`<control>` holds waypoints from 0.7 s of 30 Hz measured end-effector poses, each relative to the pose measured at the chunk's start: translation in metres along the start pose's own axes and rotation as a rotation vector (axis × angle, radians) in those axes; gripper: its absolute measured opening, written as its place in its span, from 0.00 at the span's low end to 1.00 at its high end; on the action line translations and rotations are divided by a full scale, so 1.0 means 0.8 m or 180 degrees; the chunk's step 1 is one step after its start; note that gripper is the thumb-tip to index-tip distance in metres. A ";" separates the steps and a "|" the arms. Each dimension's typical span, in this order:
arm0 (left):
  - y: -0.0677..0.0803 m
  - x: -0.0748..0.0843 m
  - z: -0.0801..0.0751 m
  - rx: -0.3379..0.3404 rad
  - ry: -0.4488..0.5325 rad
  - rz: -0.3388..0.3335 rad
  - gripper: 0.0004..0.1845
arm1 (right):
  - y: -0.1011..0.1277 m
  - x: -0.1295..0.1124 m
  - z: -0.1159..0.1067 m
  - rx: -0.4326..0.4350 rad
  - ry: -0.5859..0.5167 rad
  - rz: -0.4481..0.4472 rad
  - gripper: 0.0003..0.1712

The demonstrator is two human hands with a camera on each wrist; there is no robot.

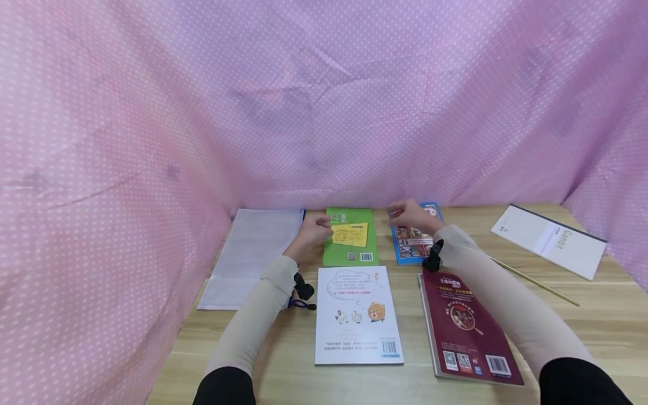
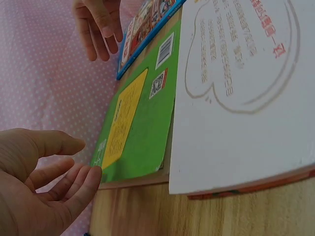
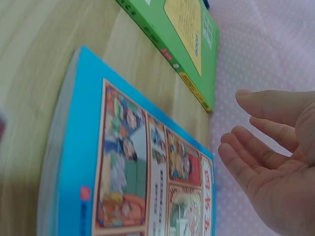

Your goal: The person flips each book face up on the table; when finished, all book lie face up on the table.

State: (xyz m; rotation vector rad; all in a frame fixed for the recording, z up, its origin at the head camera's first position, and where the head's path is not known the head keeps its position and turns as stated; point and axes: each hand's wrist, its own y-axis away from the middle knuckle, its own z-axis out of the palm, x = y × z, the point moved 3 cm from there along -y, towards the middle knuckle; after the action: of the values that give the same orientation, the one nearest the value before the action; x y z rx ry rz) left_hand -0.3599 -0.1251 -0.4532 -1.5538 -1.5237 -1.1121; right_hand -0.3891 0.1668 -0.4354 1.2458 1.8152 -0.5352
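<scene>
Your fingers (image 2: 74, 184) on the left hand (image 1: 315, 229) are loosely spread and hold nothing, their tips just at the far left corner of the green book (image 1: 351, 237); on your right hand (image 1: 412, 215) the fingers (image 3: 251, 160) are likewise relaxed and open, hovering above the far end of the blue book (image 1: 414, 239) without gripping it. The green book lies flat at the back of the table (image 1: 597, 332), cover side down, showing a yellow panel, a small code square and a barcode near its closer edge. Just to its right, apart by a strip of bare wood, the blue book lies flat too, with a bright blue border around comic-style picture panels. Nearer to you sit a white book (image 1: 358, 315) with a cloud-shaped outline and small cartoon animals, and a dark red book (image 1: 468, 329) with a round picture and barcodes. A clear sleeve (image 1: 248, 256) lies flat at the left edge; whether anything is inside it cannot be told.
</scene>
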 end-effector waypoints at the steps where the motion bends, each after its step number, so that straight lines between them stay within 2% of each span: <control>1: 0.000 -0.001 -0.001 0.0029 -0.0024 0.0013 0.27 | 0.000 -0.002 0.003 -0.0011 0.0008 -0.0017 0.33; 7: 0.004 -0.008 -0.008 0.0047 -0.0080 0.0016 0.29 | -0.003 -0.005 0.015 -0.0071 -0.0014 -0.0085 0.33; 12: 0.006 -0.015 -0.011 -0.0005 -0.0134 -0.0095 0.31 | -0.006 -0.006 0.022 -0.0125 -0.0121 -0.0115 0.32; 21: 0.007 -0.022 -0.009 -0.0151 0.0039 -0.0218 0.32 | -0.007 -0.001 0.033 -0.0180 -0.0090 -0.0044 0.33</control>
State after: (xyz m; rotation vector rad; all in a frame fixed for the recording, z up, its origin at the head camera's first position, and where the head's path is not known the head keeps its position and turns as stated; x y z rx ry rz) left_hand -0.3544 -0.1388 -0.4657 -1.5334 -1.5632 -1.2019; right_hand -0.3831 0.1448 -0.4499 1.1827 1.8043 -0.5033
